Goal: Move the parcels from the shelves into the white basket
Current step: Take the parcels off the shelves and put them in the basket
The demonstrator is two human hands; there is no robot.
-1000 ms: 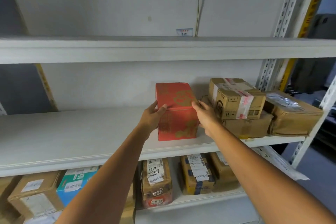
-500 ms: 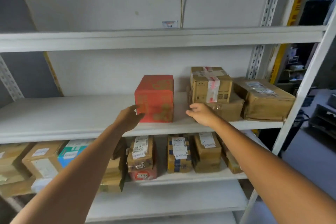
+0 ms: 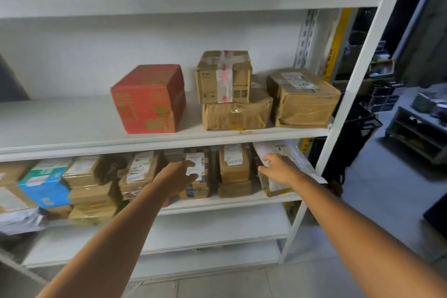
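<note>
Parcels (image 3: pixel 234 169) in brown taped cardboard fill our lower shelf (image 3: pixel 229 201); a red gold-printed box (image 3: pixel 150 99) sits at 12 o'clock above. White labels (image 3: pixel 233 154) blur unreadably. Our left hand (image 3: pixel 177 176) and right hand (image 3: pixel 278 170) hover loose-fingered, holding nothing.

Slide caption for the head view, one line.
Left hand and right hand reach toward labelled parcels on the shelf below the red box.

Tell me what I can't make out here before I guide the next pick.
White basket: outside the head view.
Labels on the brown cardboard parcels of the lower shelf: blurred, too small to read.
Blue-striped brown parcel: partly covered by the left hand; contact unclear.
Right hand at the white plastic mailer: contact unclear, motion blur.
</note>
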